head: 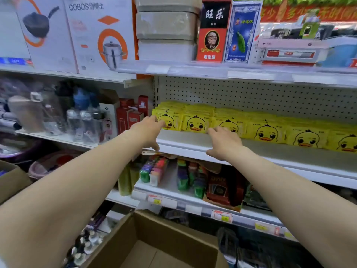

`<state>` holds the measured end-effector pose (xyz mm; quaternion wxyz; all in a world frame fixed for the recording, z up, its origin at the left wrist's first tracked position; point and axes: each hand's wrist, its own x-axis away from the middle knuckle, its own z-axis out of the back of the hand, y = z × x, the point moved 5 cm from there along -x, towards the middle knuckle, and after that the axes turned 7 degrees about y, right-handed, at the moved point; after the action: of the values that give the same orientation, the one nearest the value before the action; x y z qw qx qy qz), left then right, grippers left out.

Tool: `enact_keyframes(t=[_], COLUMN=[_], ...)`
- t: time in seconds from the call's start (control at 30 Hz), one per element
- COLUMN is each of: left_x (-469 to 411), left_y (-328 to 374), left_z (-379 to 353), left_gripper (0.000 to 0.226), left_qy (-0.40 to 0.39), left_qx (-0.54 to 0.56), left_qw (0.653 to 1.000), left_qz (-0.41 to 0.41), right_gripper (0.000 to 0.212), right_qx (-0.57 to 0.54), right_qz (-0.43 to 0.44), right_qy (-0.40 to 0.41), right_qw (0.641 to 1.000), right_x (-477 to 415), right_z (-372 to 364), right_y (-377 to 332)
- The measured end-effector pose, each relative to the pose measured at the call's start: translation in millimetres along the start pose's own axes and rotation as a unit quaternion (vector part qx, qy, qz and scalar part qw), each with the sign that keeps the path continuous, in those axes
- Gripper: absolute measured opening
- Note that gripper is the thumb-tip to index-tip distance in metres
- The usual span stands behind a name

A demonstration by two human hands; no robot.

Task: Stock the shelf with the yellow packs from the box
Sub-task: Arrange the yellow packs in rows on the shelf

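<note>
Yellow packs (266,132) line the shelf (183,139); left hand (146,132) and right hand (225,143) touch them, fingers outstretched, gripping nothing.

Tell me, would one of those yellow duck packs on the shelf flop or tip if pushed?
Probably light and slightly floppy: the yellow duck packs look like thin, flat pouches. One alone would likely tip, since they stand upright packed in rows. They may slide easily on the smooth white shelf.
</note>
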<state>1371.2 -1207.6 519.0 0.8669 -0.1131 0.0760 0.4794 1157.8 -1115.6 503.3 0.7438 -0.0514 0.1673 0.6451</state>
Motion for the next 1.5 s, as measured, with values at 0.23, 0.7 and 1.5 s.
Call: enact_keyframes(t=[0.23,0.7,1.5], left_x=[-97,-214,-239], left_y=[-101,-128,-143], left_z=[-47,-132,-143], left_gripper=[0.098,0.136,0.139], left_qy=[-0.013,0.01,0.082], left_qx=[0.019,0.212,0.254], left_qw=[0.999,0.977,0.962], left_qz=[-0.034,0.014,-0.063], right_gripper=[0.066,0.087,0.1], right_qx=[0.01,-0.111,-0.019], right_qz=[-0.068,-0.2,-0.184], right_qy=[-0.006,-0.036,0.097], right_qw=[0.998,0.973,0.978], right_x=[-99,-193,-230], right_z=[-27,-97,-99], right_y=[-63,-100,-87])
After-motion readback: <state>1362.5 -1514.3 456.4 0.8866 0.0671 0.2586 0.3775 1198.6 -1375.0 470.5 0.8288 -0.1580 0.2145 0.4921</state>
